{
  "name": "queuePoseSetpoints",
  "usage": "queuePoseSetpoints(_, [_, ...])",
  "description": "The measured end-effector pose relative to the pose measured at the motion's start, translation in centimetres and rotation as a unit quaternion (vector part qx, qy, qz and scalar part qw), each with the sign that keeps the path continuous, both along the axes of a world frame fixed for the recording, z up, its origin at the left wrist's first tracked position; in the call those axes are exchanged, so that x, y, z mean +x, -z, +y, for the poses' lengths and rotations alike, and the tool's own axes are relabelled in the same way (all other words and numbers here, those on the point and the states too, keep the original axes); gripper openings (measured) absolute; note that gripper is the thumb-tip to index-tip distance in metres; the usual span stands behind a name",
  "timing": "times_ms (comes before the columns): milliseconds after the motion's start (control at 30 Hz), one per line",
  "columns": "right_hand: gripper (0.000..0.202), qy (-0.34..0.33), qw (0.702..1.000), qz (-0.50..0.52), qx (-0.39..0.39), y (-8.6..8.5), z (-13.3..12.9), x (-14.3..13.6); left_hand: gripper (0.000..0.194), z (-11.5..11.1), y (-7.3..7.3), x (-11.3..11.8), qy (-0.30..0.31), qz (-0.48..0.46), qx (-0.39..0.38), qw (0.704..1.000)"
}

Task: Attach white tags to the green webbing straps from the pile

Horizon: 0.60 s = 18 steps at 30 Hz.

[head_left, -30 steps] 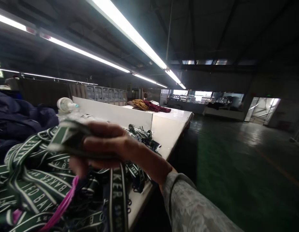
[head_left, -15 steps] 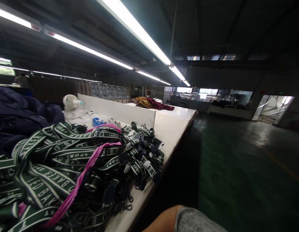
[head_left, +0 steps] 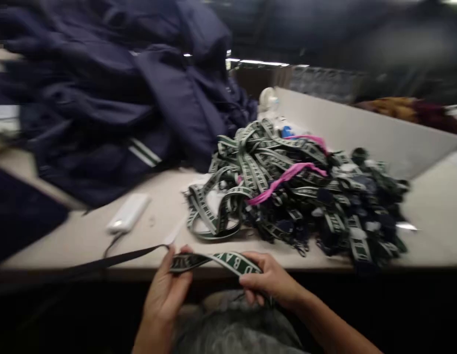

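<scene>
A green strap with white edges and white lettering stretches, twisted, between my two hands at the table's front edge. My left hand grips its left end, where a plain dark strap runs off to the left. My right hand pinches the lettered part between thumb and fingers. Beyond, a tangled pile of similar straps with dark ends lies on the table, and a pink fabric strip crosses it.
A large heap of navy fabric fills the left and back. A white device with a cable lies on the table. Behind the pile stand a white divider board and a small fan. Mustard and maroon fabric lies beyond.
My view has swung left and down, from the aisle to the table in front of me. Both hands are now in view with a strap between them; only an arm showed before.
</scene>
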State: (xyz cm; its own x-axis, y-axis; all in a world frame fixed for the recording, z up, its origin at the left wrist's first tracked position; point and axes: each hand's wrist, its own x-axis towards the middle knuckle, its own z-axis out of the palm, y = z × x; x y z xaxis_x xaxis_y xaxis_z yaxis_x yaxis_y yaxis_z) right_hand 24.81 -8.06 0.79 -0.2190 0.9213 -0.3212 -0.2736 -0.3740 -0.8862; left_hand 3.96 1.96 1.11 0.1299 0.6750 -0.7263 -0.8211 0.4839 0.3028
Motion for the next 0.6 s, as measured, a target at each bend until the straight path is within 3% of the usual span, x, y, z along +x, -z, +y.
queuePoseSetpoints(200, [0.062,-0.050,0.998,-0.036,0.016,0.8,1.0,-3.6,0.010,-0.7,-0.8,-1.8,-0.071,-0.008,0.058,0.996])
queuePoseSetpoints(300, [0.047,-0.051,0.979,-0.145,0.132,1.4,0.9,-4.8,0.007,-1.5,-0.9,-3.2,-0.092,-0.005,0.052,0.994])
queuePoseSetpoints(333, [0.040,-0.072,0.958,-0.188,0.202,1.4,0.9,-4.9,0.006,-1.9,-0.8,-3.7,-0.094,-0.007,0.044,0.995])
queuePoseSetpoints(400, [0.039,-0.167,0.890,-0.264,0.332,0.6,0.8,-4.8,0.005,-2.7,-0.5,-4.3,-0.084,-0.011,0.019,0.996])
queuePoseSetpoints(500, [0.053,-0.313,0.784,-0.352,0.404,-1.2,0.5,-4.5,0.007,-4.0,0.1,-4.4,-0.051,-0.025,-0.019,0.998])
queuePoseSetpoints(567, [0.053,-0.355,0.762,-0.379,0.388,-2.0,0.2,-4.4,0.018,-4.7,0.2,-4.2,-0.020,-0.048,-0.032,0.998])
queuePoseSetpoints(600, [0.052,-0.364,0.769,-0.377,0.366,-2.1,0.0,-4.3,0.024,-4.9,0.1,-4.3,-0.004,-0.064,-0.035,0.997])
